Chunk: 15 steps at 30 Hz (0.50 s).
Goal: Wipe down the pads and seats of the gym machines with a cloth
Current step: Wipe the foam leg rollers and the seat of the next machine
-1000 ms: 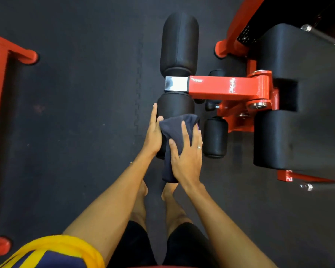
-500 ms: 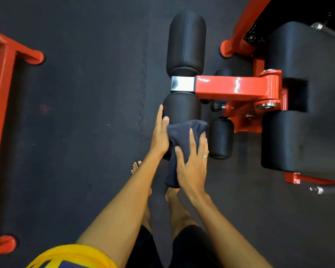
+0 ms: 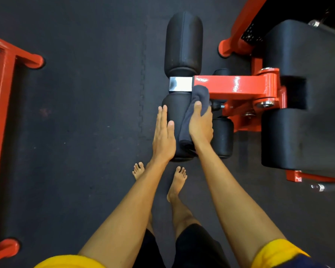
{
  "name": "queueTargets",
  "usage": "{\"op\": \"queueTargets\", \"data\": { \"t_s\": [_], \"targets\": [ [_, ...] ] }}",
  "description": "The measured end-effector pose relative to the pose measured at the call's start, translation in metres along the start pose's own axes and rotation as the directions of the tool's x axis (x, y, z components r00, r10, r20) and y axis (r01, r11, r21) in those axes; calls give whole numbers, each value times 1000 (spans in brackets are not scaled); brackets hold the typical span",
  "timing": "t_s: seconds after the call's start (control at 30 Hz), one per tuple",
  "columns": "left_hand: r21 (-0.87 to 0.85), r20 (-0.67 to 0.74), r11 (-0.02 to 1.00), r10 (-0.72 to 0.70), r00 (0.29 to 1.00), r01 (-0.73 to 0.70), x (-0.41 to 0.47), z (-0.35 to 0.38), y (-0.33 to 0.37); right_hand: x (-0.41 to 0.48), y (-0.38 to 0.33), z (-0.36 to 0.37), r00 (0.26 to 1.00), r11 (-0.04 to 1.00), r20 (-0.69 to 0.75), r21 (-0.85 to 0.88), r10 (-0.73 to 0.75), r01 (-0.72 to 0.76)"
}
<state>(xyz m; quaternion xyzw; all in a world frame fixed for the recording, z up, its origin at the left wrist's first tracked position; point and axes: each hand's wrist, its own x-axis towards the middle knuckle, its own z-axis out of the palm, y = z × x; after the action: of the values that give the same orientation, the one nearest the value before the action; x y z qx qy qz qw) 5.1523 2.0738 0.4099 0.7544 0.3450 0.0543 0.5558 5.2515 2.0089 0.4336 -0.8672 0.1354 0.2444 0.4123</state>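
A black roller pad (image 3: 175, 111) sits on the near side of a red machine arm (image 3: 234, 86); a second roller pad (image 3: 184, 43) lies beyond the chrome sleeve (image 3: 180, 84). My left hand (image 3: 163, 136) lies flat with straight fingers on the near pad's left side. My right hand (image 3: 200, 124) grips a dark grey cloth (image 3: 199, 97) and presses it on the pad's right side, the cloth's top reaching the red arm. A smaller black roller (image 3: 223, 136) sits just right of my right hand. The large black seat pads (image 3: 302, 132) are at the right.
A red frame of another machine (image 3: 2, 117) runs down the left edge. Dark rubber floor mats (image 3: 85, 132) lie between the machines. My bare feet (image 3: 177, 182) stand just below the near pad. A chrome handle (image 3: 317, 187) sticks out at lower right.
My right hand has slid the cloth up and over to the pad's right side, toward the red arm. My left hand has moved a little up the pad's left side.
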Motion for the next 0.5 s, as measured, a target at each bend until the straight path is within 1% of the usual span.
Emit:
{"op": "queueTargets", "data": {
  "t_s": [0.03, 0.07, 0.1, 0.13, 0.17, 0.2, 0.23, 0.27, 0.3, 0.33, 0.4, 0.47, 0.5],
  "targets": [
    [3, 7, 1000, -8, 1000, 8, 0, 1, 2, -7, 0, 2, 987, 982, -8, -106, -159, 157],
    [-5, 17, 1000, -20, 1000, 20, -1, 0, 3, -18, 2, 3, 930, 910, 16, -201, -367, 363],
    [-18, 30, 999, -29, 999, 29, -1, -1, 4, -21, 7, 3, 842, 798, 62, -289, -535, 529],
    [-27, 43, 999, -33, 999, 34, -1, -2, 4, -17, 12, 3, 786, 730, 101, -314, -610, 607],
    [-35, 60, 999, -30, 998, 32, -1, -4, 2, -13, 14, 0, 796, 749, 117, -281, -593, 600],
    [-54, 85, 998, -25, 996, 29, 0, -8, 0, -9, 14, -2, 854, 827, 103, -215, -510, 519],
    [-89, 109, 995, -24, 994, 34, 2, -11, -3, -4, 13, -2, 916, 906, 81, -139, -392, 400],
    [-140, 126, 988, -41, 991, 59, 5, -14, -6, 1, 10, -2, 957, 955, 69, -78, -281, 285],
    [-192, 132, 976, -82, 988, 107, 7, -17, -8, 3, 7, -2, 976, 977, 61, -47, -207, 210],
    [-238, 131, 959, -123, 984, 151, 9, -18, -8, 1, 7, -3, 978, 978, 60, -44, -202, 205],
    [-280, 123, 940, -165, 979, 194, 9, -16, -6, -18, 17, -8, 951, 947, 67, -97, -301, 307],
    [-277, 70, 946, -157, 985, 170, 4, -11, 1, -49, 44, -8, 923, 911, 69, -144, -379, 385],
    [-243, 30, 959, -143, 989, 146, 1, -6, 6, -66, 58, -9, 924, 912, 58, -148, -378, 383]
  ]
}}
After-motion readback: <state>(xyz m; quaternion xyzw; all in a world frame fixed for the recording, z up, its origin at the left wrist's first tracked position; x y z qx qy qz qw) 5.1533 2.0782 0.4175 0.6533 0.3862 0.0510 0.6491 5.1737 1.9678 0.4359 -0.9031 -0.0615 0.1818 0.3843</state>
